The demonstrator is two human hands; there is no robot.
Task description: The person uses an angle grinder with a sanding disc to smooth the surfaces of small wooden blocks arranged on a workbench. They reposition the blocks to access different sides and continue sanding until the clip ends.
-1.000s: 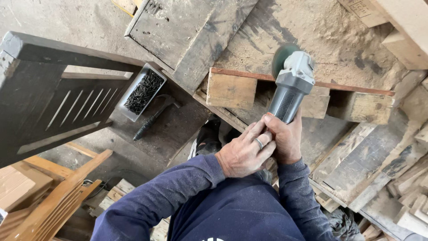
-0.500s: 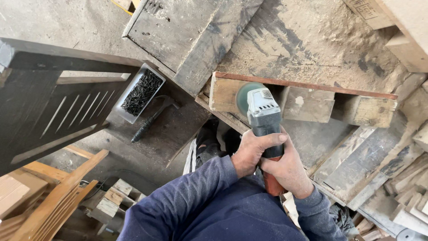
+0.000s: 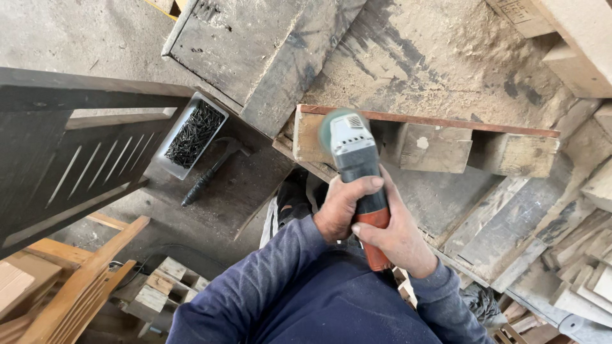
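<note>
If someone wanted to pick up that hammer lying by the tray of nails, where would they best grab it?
Probably by the dark handle, near its lower-left end, coming from above. The hammer lies flat on the dusty board, its handle free on both sides, while its head sits close beside the tray of nails, leaving less room there.

the only package here is an open box of nails (image 3: 191, 135), a shallow grey rectangular tray full of dark nails, standing well to the left of the fingers (image 3: 366, 185) and a little above them, on the dusty bench. far up and to the right of the fingers, a pale wooden board (image 3: 519, 14) carries a small patch of dark stamped marking. no signs or screens show.
</note>
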